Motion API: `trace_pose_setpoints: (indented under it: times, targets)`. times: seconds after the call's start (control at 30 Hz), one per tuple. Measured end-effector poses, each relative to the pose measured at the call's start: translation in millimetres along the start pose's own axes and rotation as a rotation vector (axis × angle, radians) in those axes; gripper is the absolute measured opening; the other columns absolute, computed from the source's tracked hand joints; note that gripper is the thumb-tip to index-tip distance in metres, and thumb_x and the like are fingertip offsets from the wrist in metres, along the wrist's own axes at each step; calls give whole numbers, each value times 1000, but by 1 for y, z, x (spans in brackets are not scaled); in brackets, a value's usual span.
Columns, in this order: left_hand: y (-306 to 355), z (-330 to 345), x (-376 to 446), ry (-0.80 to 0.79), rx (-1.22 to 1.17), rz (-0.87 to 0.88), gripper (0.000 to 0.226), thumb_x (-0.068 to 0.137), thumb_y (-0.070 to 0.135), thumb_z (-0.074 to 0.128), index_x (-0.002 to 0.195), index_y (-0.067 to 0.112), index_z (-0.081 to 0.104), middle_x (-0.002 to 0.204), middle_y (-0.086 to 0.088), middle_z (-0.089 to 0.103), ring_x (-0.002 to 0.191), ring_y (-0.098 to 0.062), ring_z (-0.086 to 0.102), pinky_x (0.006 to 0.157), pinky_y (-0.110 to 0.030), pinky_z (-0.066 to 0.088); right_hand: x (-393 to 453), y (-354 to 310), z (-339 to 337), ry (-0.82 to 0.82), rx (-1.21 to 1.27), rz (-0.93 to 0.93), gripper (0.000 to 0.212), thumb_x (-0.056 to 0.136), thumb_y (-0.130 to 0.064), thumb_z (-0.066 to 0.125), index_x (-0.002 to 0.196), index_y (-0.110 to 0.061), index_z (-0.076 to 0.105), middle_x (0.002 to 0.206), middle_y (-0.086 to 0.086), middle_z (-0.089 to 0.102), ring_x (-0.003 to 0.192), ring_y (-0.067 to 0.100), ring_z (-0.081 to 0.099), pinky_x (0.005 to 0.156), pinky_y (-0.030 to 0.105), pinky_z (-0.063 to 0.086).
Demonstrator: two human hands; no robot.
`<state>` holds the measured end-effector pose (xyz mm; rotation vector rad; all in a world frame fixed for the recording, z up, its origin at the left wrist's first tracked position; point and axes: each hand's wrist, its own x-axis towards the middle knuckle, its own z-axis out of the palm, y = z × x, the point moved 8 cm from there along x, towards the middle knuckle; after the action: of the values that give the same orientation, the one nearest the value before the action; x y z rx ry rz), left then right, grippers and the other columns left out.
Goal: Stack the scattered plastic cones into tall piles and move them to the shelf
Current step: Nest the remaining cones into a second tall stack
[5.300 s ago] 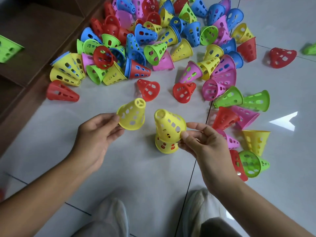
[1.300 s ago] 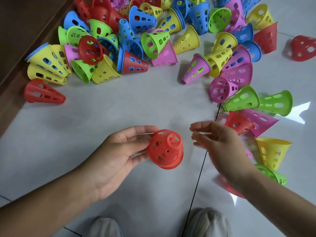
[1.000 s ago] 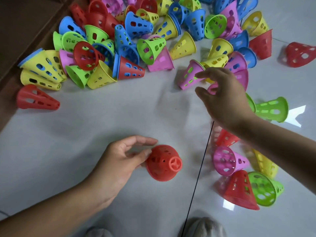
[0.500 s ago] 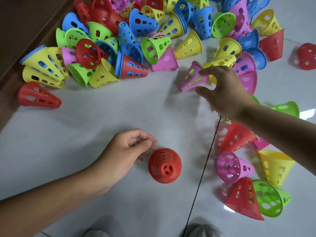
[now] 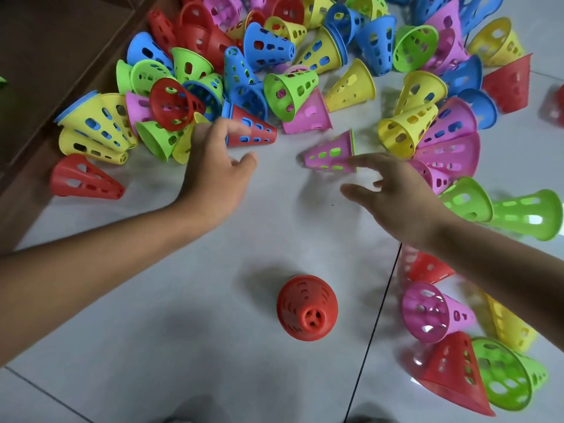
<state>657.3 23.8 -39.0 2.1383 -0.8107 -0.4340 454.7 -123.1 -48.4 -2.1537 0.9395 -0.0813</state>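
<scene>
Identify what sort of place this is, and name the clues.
Probably an indoor room in a home or playroom: a glossy tiled floor, a brown shelf unit at the left, and a pile of perforated plastic cones.

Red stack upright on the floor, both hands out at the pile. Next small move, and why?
Probably close the left hand on the red cone over a blue one at its fingertips and carry it to the red stack. Both hands are empty; the right hand hovers by a pink cone, the wrong colour.

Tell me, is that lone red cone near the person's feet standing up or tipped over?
Upright: the red cone stands on its wide base on the floor, narrow tip up toward the camera.
</scene>
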Motion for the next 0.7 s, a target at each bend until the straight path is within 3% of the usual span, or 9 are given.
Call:
trace_pose_setpoints:
  times: [0.1, 0.2, 0.3, 0.37, 0.4, 0.5, 0.6, 0.7]
  targets:
    - [-2, -2, 18, 76, 26, 43, 38, 86, 14, 63, 123, 17, 55, 125, 0, 34, 97, -32, 63, 76, -20, 51, -11, -5, 5, -25, 63, 30, 42, 92, -29, 67, 133, -25, 61, 135, -4, 54, 118, 13, 53, 104, 31, 44]
    - [-12, 2, 29, 53, -13, -28, 43, 83, 26, 62, 124, 25, 53, 129, -3, 44, 99, -32, 66, 85, -40, 58, -28, -12, 7, -12, 236, 46, 33, 94, -20, 66, 125, -30, 65, 127, -10, 60, 108, 4, 60, 95, 18, 47]
    - [-23, 9, 33, 26, -75, -107, 37, 87, 21, 62, 123, 22, 54, 124, -8, 55, 76, -25, 70, 69, -39, 61, -47, -12, 6, 26, 489, 116, 31, 93, -12, 66, 118, -31, 70, 110, -7, 73, 102, 17, 67, 96, 37, 52]
    - [-25, 12, 33, 10, -96, -119, 31, 90, 16, 61, 120, 21, 56, 110, -3, 61, 67, -21, 69, 66, -37, 61, -58, -7, 4, 59, 588, 181, 27, 93, -13, 66, 113, -29, 73, 97, -3, 77, 102, 33, 65, 98, 49, 47]
    - [-24, 13, 31, 6, -108, -123, 28, 90, 14, 60, 118, 21, 57, 103, 1, 62, 67, -21, 68, 66, -35, 60, -63, -5, 3, 70, 624, 208, 25, 92, -14, 67, 112, -28, 74, 94, -3, 78, 102, 32, 66, 100, 50, 47]
    - [-29, 11, 29, 19, -109, -115, 24, 91, 14, 61, 114, 18, 63, 92, 7, 62, 68, -19, 66, 62, -30, 57, -75, -4, 2, 93, 835, 265, 25, 90, -9, 67, 110, -20, 76, 102, 2, 77, 107, 21, 70, 107, 42, 47]
    - [-29, 7, 22, 24, -52, -48, 17, 91, 16, 62, 106, 20, 68, 89, 12, 62, 72, -12, 60, 66, -25, 46, -86, -10, -1, 117, 1089, 326, 28, 83, -3, 66, 110, -7, 73, 109, 4, 75, 106, 21, 70, 94, 28, 55]
    - [-33, 2, 9, -9, -27, -7, 15, 91, 13, 59, 95, 21, 71, 86, 16, 62, 75, -6, 57, 70, -26, 43, -100, -23, -1, 87, 1193, 358, 31, 74, -10, 68, 104, -5, 73, 107, 5, 76, 95, 15, 73, 83, 24, 57]
